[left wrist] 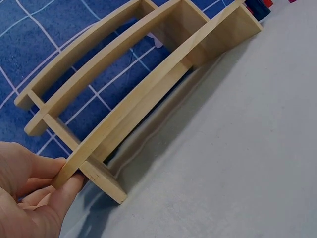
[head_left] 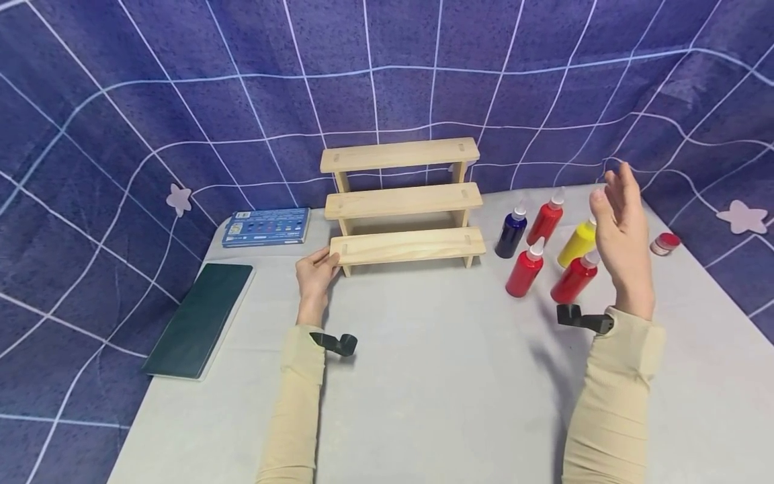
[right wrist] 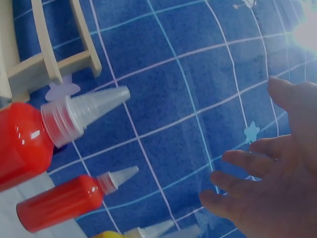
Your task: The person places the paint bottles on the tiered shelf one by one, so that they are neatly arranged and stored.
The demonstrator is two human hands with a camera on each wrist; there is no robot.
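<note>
A three-tier wooden stand point(head_left: 405, 247) stands at the back of the table. My left hand point(head_left: 316, 274) pinches the left end of its lowest shelf, thumb on one face and fingers on the other, as the left wrist view shows point(left wrist: 34, 191). My right hand point(head_left: 625, 235) is raised above the right side of the table with its fingers extended, holding nothing. Beside it stand a yellow bottle point(head_left: 577, 243), a dark blue bottle point(head_left: 511, 234) and several red bottles point(head_left: 525, 272) with clear pointed nozzles. In the right wrist view a red bottle point(right wrist: 22, 144) appears close, apart from the hand.
A blue box point(head_left: 266, 227) lies at the back left, and a dark green book point(head_left: 201, 319) lies in front of it along the left edge. A small red-lidded jar point(head_left: 665, 244) sits far right. Blue grid-patterned cloth point(head_left: 399, 40) hangs behind the table point(head_left: 435, 376).
</note>
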